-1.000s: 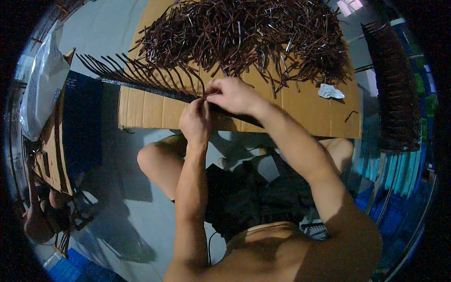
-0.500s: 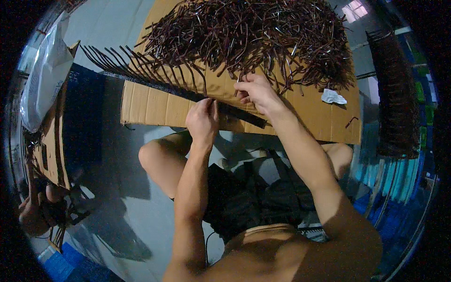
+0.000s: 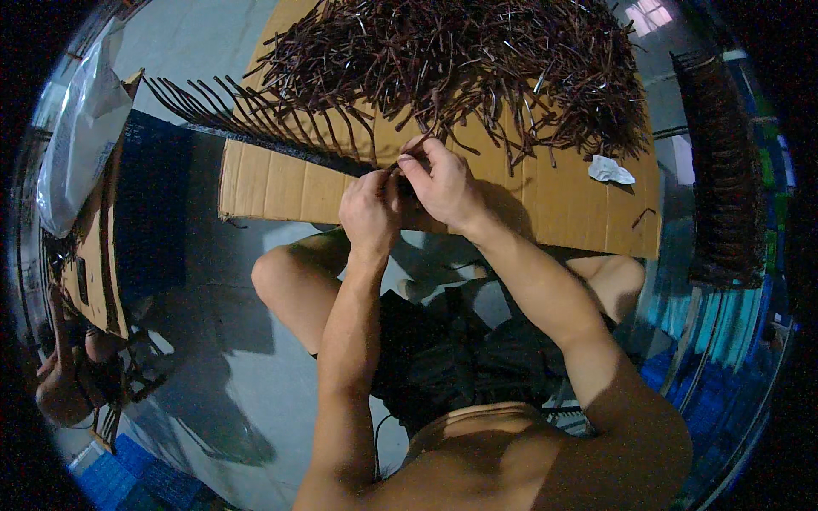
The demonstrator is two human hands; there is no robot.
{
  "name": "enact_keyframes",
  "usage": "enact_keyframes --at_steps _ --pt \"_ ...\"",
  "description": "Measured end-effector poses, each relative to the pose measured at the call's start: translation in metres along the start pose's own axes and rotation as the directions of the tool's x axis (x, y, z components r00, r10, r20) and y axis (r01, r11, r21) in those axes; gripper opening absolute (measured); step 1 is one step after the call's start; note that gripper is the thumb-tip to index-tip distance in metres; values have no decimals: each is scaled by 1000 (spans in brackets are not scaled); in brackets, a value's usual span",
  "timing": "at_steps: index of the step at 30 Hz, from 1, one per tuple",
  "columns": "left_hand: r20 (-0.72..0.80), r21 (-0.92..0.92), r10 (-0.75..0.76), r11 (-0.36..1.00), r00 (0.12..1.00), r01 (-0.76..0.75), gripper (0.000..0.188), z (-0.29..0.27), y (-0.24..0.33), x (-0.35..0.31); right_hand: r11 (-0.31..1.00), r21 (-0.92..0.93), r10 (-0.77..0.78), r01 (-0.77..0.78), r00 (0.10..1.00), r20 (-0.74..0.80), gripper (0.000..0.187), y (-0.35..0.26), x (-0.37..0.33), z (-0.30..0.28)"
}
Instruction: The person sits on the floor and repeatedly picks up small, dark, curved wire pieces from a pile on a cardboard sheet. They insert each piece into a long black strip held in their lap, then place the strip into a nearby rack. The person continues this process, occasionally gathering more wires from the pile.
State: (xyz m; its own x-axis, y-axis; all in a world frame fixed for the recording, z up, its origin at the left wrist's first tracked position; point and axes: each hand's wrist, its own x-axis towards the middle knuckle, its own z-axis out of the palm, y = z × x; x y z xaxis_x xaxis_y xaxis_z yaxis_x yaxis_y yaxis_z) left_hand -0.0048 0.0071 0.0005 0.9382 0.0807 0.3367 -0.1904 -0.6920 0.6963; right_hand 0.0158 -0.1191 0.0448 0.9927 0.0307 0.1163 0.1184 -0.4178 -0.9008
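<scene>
Our left hand (image 3: 369,200) is closed on the dark strip (image 3: 315,157), thumb and fingers gathered at its edge. Our right hand (image 3: 440,183) is just beside it to the right, thumb and fingertip brought close together at the same spot; the gap is too dark and small for us to tell whether anything is pinched there.

What matters most is how the strip lies. Its long axis slants from upper left down toward lower right, across the near left part of the cardboard worktop (image 3: 281,187), and its far left end juts out past the worktop's side. From where we sit, most of what we can see of it stretches away to the left of both hands, so the left hand is the nearer one to that length. Our hands cover the strip's right part, and we cannot tell where it ends.

A row of thin, curved brown sticks (image 3: 372,140) rises from the strip's far side, tips leaning left, the last one just beyond our left fingertips. Past both hands lies a wide, tangled pile of similar sticks (image 3: 443,60), with the right hand nearer to it. Well to the right rests a crumpled white paper (image 3: 610,169).
</scene>
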Motion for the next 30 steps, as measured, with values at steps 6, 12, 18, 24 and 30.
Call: enact_keyframes --at_steps 6,12,18,24,30 --pt "22 -89 -44 995 999 46 13 2 -7 -3 917 -262 -287 299 954 84 21 -1 2 7" --pt "-24 39 -241 970 970 241 19 -9 -14 3 908 -409 163 -90 975 149 26 13 73 -47" --pt "11 -111 -130 985 991 130 17 -4 0 -3 579 -784 -174 225 973 150 14 75 78 -63" --pt "-60 -31 -12 999 998 10 13 -1 -3 -1 735 -553 -400 393 909 114 10 68 68 -64" --pt "-64 0 41 999 997 -41 11 -1 -2 -1 971 236 -54 40 997 54 19 18 14 -9"
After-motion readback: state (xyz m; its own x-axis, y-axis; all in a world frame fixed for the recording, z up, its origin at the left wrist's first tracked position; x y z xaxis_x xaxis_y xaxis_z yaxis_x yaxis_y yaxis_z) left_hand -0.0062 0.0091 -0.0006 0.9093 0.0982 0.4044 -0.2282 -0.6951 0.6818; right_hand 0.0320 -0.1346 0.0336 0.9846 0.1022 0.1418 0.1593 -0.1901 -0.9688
